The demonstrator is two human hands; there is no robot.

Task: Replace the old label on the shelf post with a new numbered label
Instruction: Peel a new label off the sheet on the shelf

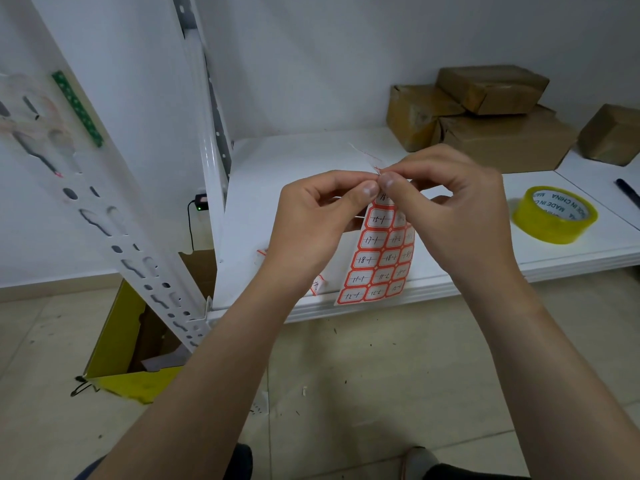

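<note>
Both hands up over the white shelf (311, 157), thumbs nearly nose to nose. The left hand (311, 216) and the right hand (446, 209) are both pinched shut on the top edge of the label sheet (377, 258), thumb tips pressed together right at the upper corner. The sheet hangs straight down from those fingertips, orange-bordered labels in rows with handwritten numbers, its lower end reaching the front lip of the shelf. Just above the thumbs a thin curl of peeled label (367, 157) sticks up and away to the left; which fingers grip it, I cannot tell.

Far out to the left of the left hand, the shelf post (114, 216) leans across the view, white and slotted, with smeared residue and a green strip (78, 109) near its top. Below the left wrist, small torn label scraps (318, 284) lie on the shelf. Off to the right of the right hand sits a roll of yellow tape (554, 216), beyond it a black pen (628, 194). Behind the fingers, brown boxes (485, 116) are stacked at the back. Below the post, a yellow carton (121, 341) stands open on the floor.
</note>
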